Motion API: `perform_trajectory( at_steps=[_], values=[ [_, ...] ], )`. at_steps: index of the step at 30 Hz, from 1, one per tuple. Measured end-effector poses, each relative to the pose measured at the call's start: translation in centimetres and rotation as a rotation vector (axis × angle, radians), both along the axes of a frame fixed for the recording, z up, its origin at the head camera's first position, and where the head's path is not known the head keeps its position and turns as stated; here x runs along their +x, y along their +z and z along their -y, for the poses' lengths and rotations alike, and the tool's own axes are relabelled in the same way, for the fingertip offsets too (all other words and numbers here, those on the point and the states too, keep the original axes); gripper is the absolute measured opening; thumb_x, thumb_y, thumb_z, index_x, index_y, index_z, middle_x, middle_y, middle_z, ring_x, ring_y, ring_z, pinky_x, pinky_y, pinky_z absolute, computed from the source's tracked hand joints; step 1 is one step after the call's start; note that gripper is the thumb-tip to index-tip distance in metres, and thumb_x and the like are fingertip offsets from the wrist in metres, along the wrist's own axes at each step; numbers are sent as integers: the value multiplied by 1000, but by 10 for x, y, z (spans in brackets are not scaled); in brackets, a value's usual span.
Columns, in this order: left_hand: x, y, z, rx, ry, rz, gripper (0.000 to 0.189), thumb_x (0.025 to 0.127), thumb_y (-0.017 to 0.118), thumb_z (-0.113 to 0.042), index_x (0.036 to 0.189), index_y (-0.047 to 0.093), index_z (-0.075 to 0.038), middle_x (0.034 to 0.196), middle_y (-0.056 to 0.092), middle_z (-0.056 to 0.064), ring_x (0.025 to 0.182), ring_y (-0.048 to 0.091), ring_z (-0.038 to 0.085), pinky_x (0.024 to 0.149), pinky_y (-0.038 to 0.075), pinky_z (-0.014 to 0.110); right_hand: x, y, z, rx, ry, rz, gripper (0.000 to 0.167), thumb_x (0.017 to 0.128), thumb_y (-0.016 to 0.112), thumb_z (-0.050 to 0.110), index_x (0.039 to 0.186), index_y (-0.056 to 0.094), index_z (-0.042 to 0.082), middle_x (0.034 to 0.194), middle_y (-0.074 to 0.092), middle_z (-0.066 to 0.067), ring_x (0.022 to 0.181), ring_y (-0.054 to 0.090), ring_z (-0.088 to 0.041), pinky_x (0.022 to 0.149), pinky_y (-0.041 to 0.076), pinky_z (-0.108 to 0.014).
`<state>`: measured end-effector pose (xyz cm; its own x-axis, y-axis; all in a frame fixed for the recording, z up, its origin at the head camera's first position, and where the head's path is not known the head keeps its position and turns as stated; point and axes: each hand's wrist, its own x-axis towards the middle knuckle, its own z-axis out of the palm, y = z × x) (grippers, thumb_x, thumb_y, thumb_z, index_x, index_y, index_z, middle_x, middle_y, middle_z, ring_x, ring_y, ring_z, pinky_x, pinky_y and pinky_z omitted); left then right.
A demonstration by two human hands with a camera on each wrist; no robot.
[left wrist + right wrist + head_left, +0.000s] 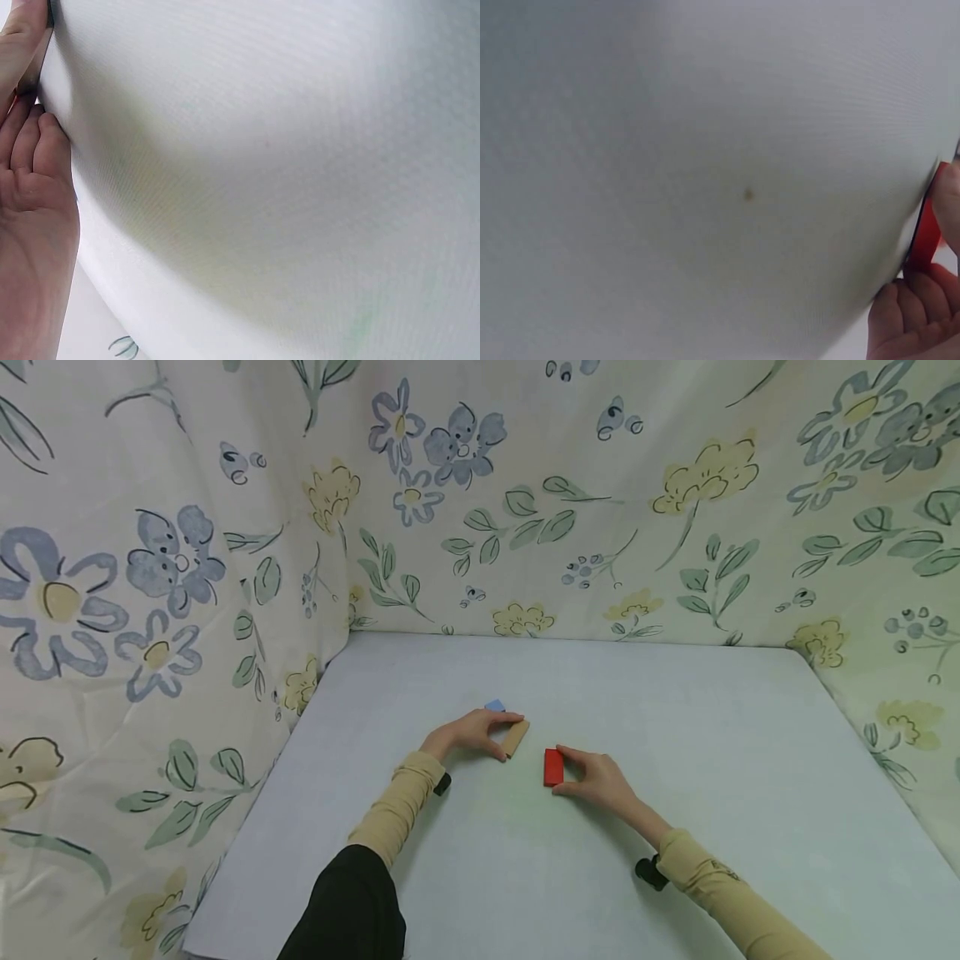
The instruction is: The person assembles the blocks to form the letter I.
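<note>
In the head view my left hand (474,732) pinches a flat tan wooden block (516,738) by its two ends, between thumb and forefinger. A small blue block (494,705) lies just behind that hand, partly hidden by it. To the right, my right hand (597,778) grips a red rectangular block (553,767) between thumb and fingers. The two held blocks are a short gap apart. The right wrist view shows the red block's side between the thumb and curled fingers, close to the table surface. In the left wrist view the tan block is mostly hidden by the fingers.
A white cloth-covered table (712,735) lies under both hands. Floral fabric (570,543) hangs behind it and along the left side. Black wrist cameras (651,873) are strapped at both cuffs.
</note>
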<state>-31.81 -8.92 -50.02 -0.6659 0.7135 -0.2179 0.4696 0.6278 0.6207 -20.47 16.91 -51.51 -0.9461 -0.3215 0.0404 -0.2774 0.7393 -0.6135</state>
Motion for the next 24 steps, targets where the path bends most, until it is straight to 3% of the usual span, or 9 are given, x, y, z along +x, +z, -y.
perform_trajectory(
  at_steps=[24],
  values=[
    [1,1,-1,-19,4,-11,80,76,80,-26,145,41,-21,150,41,-1,136,38,18,115,29,37,2,-1,-2,-6,11,-31,73,72,82,28,134,54,3,131,58,-19,119,57,-34,95,49,-48]
  ],
)
